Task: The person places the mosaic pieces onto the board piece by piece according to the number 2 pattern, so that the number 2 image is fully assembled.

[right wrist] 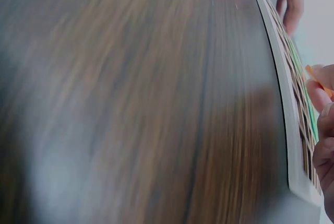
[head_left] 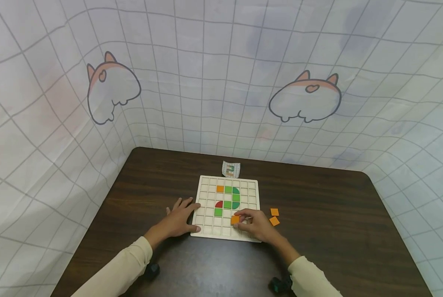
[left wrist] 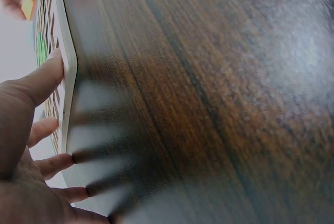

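A white grid board [head_left: 206, 229] lies on the table, divided into small square cells. Set in its cells are an orange square tile [head_left: 220, 189], several green tiles [head_left: 227, 204] and a red quarter-round tile [head_left: 219, 204]. My right hand [head_left: 257, 225] pinches another orange square tile [head_left: 235, 220] between thumb and fingers, over the lower part of the board. In the right wrist view that tile [right wrist: 312, 71] shows edge-on, partly hidden by the fingertips. My left hand [head_left: 176, 218] rests spread at the board's left edge, thumb and index fingertip on the rim.
Two loose orange tiles [head_left: 274, 212] lie on the dark wooden table [head_left: 318, 222] right of the board. A small printed pattern card [head_left: 230, 169] sits behind the board. Dark objects [head_left: 279, 284] are by the forearms. A white gridded curtain [head_left: 214, 82] surrounds the table.
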A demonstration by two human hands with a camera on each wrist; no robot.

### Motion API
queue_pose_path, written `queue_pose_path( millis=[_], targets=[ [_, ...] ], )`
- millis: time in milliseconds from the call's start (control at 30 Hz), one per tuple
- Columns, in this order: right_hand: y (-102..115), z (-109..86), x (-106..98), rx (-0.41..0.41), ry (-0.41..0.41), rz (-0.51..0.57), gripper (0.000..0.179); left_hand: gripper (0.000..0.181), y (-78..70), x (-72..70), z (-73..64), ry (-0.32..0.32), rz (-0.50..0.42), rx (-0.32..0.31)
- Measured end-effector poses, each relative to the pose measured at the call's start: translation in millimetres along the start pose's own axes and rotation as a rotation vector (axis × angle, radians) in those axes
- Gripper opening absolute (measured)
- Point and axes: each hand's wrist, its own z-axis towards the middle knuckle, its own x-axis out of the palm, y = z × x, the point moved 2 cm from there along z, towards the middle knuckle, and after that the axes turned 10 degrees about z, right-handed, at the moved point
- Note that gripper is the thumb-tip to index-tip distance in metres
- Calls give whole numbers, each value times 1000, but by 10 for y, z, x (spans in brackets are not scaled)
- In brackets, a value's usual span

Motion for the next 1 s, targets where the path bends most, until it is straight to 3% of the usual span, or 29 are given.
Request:
queue_pose_path(
  millis=[533, 1000],
  targets=[
    [158, 143, 296, -28, 14, -21, 29, 76, -9, -49, -36, 1, -16, 22],
    [210, 243, 501, -56, -7, -205, 21, 76, 16, -24, -24, -9, -11, 32]
  ],
)
